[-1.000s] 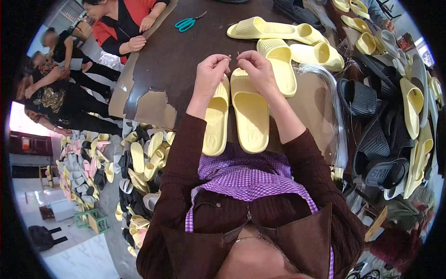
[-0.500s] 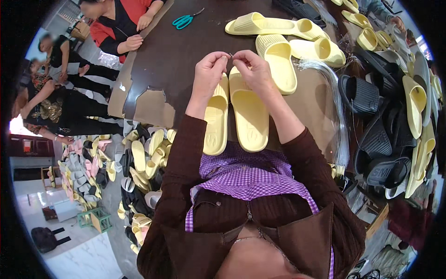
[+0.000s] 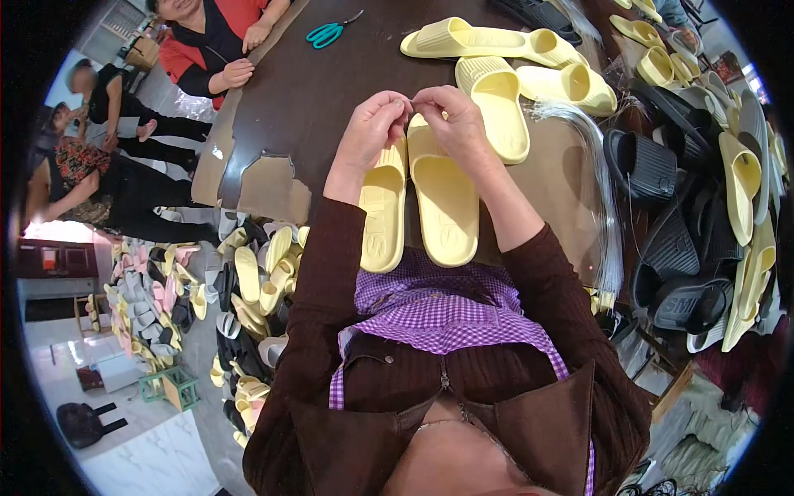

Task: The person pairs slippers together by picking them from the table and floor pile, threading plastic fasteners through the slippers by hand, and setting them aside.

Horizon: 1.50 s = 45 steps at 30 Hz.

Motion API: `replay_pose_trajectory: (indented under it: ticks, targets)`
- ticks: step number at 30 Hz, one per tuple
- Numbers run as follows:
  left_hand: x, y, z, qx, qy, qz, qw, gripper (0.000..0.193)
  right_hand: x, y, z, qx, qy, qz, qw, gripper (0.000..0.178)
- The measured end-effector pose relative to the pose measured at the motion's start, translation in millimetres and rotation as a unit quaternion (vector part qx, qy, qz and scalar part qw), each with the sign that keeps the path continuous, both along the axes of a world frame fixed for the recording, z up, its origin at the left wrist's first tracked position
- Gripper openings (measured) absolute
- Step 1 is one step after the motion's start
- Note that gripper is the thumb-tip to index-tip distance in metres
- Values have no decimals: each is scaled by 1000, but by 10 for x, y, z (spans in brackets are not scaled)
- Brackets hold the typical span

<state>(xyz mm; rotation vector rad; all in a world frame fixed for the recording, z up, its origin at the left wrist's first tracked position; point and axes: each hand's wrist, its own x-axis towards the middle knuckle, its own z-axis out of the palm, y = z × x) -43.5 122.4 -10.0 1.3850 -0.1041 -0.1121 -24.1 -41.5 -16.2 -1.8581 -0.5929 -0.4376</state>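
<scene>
My left hand [image 3: 376, 132] and my right hand [image 3: 453, 120] meet above the table, each closed in a pinch with thumb and forefinger. Their fingertips almost touch; whatever is between them is too small to make out. Just below them lies a pair of yellow slide slippers, the left slipper [image 3: 383, 227] and the right slipper [image 3: 444, 207], toes away from me and heels at the near table edge. My hands partly cover their straps. Another yellow slipper [image 3: 506, 132] lies beside my right hand. To its right stretches a bundle of clear, thin plastic strands [image 3: 597, 157].
Teal-handled scissors [image 3: 325, 35] lie on the dark table [image 3: 285, 107]. Black slippers [image 3: 649, 169] and yellow ones are heaped at the right. Many slippers [image 3: 248, 277] cover the floor at the left. A co-worker in red [image 3: 184, 58] rests both hands at the far-left table edge.
My hands keep nearly the same pinched pose, with the right fingertips slightly shifted. The co-worker in red has raised their head. A person at the left has drawn an arm back from the slipper pile.
</scene>
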Motion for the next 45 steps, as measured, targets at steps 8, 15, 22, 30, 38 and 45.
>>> replay_pose_trajectory:
  ticks: [8, 15, 22, 30, 38, 45]
  targets:
    - [-30, -15, 19, -7, 0, 5, 1000, 13, -19, -3, 17, -6, 7, 4, 1000, 10]
    - [-26, -6, -7, 8, -3, 5, 1000, 13, -42, 9, 45, -6, 6, 8, 1000, 10]
    - [-24, -16, -13, 7, -2, -4, 1000, 12, -40, 18, 9, -5, -19, 10, 1000, 9]
    - [-8, -7, -70, -6, 11, -13, 1000, 11, -47, 24, -1, -21, -42, 6, 999, 8]
    - [-206, 88, 186, 56, -78, 177, 980, 20, -79, -134, 237, -4, -11, -43, 999, 15]
    - [-1155, 925, -264, 366, -76, 257, 891, 19, -1027, -849, 447, -220, 180, -59, 957, 26]
